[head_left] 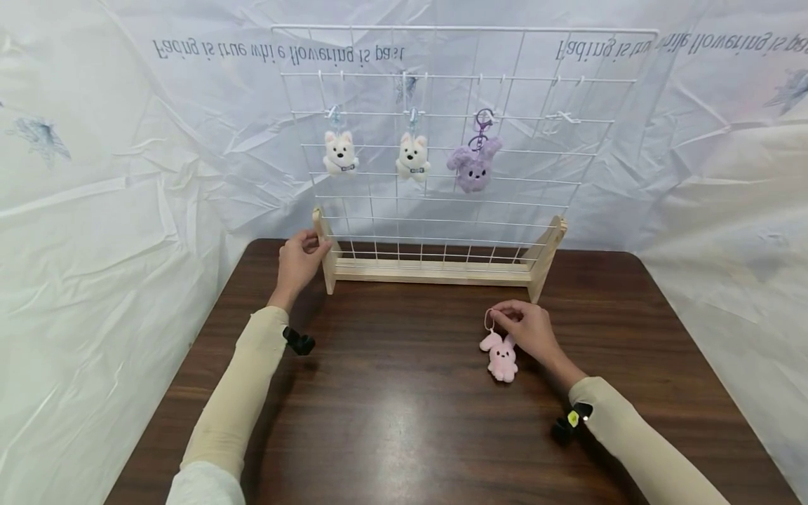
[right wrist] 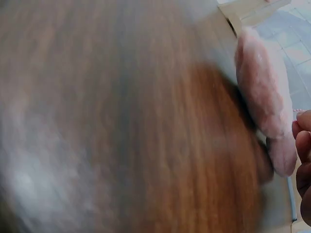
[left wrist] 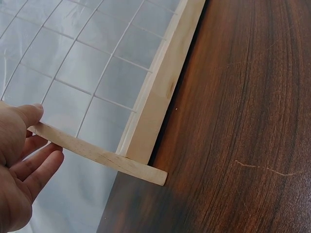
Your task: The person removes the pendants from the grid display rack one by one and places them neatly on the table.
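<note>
My left hand (head_left: 298, 262) grips the left upright (head_left: 327, 263) of a wooden stand, near its top. In the left wrist view, the thumb and fingers pinch the end of that wooden piece (left wrist: 104, 158). My right hand (head_left: 530, 330) pinches the loop (head_left: 487, 320) of a pink plush bunny keychain (head_left: 503, 361) in front of the stand's right side. Its ears lie at the top and its face points at the head camera. The right wrist view is blurred, with the pink plush (right wrist: 265, 92) beside the fingertips at the right edge.
A white wire grid (head_left: 442, 219) stands in the wooden base (head_left: 435, 272). Two white plush dog keychains (head_left: 341, 153) and a purple plush bunny (head_left: 475, 170) hang from its hooks. A hook at the right (head_left: 563, 117) holds nothing. The brown table (head_left: 391, 365) lies before it.
</note>
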Action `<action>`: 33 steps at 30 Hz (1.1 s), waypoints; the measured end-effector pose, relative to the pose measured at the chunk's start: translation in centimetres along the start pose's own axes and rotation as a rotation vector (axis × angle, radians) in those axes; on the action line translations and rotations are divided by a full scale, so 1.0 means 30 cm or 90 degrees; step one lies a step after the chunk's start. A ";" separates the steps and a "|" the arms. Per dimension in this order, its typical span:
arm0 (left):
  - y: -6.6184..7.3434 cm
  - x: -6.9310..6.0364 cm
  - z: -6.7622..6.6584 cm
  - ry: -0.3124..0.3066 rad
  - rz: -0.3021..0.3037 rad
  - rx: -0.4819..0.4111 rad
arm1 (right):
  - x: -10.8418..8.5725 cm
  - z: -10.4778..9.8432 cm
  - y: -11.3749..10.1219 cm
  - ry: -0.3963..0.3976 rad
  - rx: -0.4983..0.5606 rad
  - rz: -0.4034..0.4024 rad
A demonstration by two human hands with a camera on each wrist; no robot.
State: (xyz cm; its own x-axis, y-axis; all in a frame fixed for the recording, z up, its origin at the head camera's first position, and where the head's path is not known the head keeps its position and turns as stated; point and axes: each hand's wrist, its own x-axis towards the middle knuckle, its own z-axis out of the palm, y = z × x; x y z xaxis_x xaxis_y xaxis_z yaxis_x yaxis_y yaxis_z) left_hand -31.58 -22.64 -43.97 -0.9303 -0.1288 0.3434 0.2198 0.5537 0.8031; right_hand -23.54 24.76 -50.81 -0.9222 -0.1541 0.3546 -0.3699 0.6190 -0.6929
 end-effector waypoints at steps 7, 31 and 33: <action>0.002 0.003 0.003 -0.002 0.009 -0.002 | 0.008 -0.005 0.018 -0.036 -0.023 0.021; 0.004 0.001 -0.006 -0.005 0.010 -0.002 | 0.102 -0.120 -0.111 -0.036 -0.043 -0.038; 0.003 0.000 -0.007 -0.005 0.011 -0.001 | 0.115 -0.140 -0.142 -0.022 -0.046 -0.046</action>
State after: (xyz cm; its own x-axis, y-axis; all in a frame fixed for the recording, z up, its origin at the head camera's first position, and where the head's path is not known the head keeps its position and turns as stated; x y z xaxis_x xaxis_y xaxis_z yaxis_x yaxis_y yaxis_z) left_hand -31.50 -22.76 -43.79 -0.9290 -0.1125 0.3527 0.2360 0.5539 0.7984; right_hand -24.69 24.82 -44.00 -0.8974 -0.2261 0.3788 -0.4273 0.6592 -0.6188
